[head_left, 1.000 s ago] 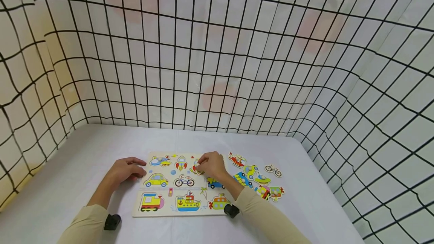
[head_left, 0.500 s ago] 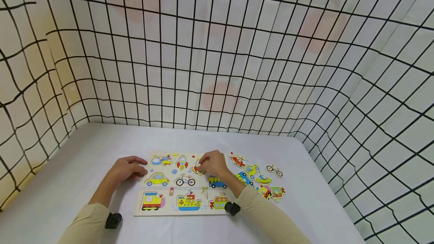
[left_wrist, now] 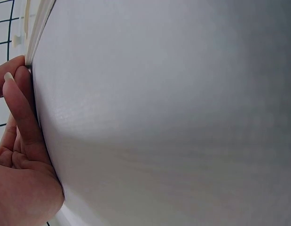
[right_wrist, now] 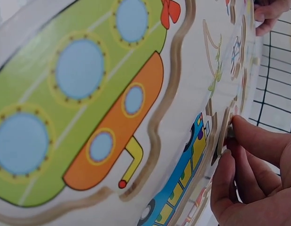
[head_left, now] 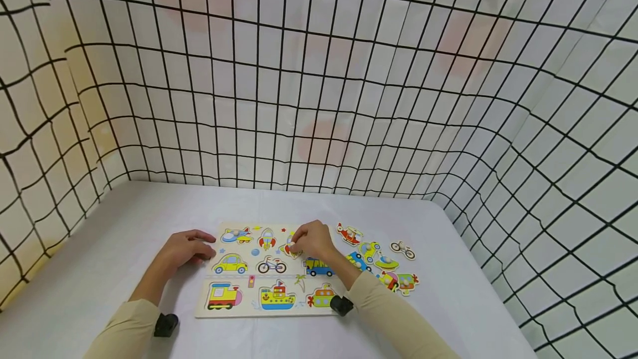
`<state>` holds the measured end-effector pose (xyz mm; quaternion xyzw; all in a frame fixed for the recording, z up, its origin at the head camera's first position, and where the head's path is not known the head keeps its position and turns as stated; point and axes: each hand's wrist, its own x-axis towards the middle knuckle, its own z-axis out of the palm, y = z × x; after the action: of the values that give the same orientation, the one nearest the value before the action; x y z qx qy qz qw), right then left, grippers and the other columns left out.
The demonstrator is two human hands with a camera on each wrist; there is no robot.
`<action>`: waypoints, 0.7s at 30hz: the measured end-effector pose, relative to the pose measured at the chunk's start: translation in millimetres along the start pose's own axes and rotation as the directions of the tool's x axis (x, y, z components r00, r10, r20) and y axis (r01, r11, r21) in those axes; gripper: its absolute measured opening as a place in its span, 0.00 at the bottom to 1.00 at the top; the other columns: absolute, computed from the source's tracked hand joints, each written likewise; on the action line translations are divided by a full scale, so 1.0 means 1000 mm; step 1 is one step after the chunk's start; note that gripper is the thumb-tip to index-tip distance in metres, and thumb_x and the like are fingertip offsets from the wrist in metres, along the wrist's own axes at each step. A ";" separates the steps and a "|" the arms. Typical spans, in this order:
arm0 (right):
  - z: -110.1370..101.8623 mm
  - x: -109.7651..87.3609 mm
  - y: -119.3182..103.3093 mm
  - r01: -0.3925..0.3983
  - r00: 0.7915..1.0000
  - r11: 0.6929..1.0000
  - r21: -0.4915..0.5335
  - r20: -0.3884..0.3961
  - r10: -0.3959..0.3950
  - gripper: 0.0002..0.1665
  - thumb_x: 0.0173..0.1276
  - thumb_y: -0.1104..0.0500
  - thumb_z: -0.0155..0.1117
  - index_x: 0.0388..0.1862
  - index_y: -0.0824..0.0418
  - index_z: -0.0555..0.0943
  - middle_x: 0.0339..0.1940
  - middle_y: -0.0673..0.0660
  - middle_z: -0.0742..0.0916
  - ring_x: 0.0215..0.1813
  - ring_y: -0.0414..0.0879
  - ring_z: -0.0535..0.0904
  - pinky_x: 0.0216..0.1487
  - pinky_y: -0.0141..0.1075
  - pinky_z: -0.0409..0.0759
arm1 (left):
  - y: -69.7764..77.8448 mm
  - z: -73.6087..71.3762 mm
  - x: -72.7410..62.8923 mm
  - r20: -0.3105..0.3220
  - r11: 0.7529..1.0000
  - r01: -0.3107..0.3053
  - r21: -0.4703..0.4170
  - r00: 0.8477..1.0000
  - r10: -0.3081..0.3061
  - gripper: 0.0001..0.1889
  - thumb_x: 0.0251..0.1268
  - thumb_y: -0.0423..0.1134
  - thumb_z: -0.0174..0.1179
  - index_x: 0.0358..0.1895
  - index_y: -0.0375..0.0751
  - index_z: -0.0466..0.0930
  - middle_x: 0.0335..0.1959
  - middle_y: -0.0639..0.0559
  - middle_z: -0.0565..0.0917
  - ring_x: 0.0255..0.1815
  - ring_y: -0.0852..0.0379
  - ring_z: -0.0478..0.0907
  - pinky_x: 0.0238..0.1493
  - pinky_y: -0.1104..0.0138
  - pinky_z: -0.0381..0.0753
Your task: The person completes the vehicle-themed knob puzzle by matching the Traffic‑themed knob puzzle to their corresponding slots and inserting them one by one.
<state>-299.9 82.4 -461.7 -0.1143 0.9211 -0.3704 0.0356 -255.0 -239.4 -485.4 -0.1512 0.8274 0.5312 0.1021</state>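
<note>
A wooden peg-puzzle board [head_left: 239, 319] printed with vehicles lies on the white table. Over its upper right part my right hand [head_left: 315, 241] pinches a small puzzle piece [head_left: 289, 249] by its knob. That piece shows red and yellow but is mostly hidden behind the fingers. Thumb and fingertips meet close to the board in the right wrist view. My left hand [head_left: 185, 249] rests on the table at the board's left edge, fingers relaxed; in the left wrist view its fingertips are at that edge. An airplane piece [head_left: 236, 235] with a knob sits at the board's upper left.
Several loose pieces lie right of the board, among them a helicopter [head_left: 350, 234], a bicycle [head_left: 402, 250] and a blue vehicle [head_left: 358, 261]. Some overlap. Black netting [head_left: 319, 109] over white sheeting stands behind the table and at both sides.
The right hand stays over the same spot with the puzzle piece, with only slight finger movement. The left hand has not visibly moved.
</note>
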 end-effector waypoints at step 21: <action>-0.005 -0.014 -0.006 0.000 0.990 1.000 -0.007 0.142 0.002 0.07 0.52 0.59 0.81 0.25 0.56 0.88 0.30 0.48 0.88 0.34 0.44 0.77 0.37 0.36 0.73 | 0.002 -0.001 -0.003 0.012 1.000 -0.001 -0.010 1.000 0.001 0.25 0.55 0.38 0.70 0.57 0.34 0.81 0.34 0.46 0.87 0.31 0.50 0.78 0.35 0.65 0.77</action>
<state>-285.8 84.7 -454.2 -0.1400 0.9177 -0.3580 0.1007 -253.5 -239.3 -482.0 -0.1482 0.8241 0.5363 0.1061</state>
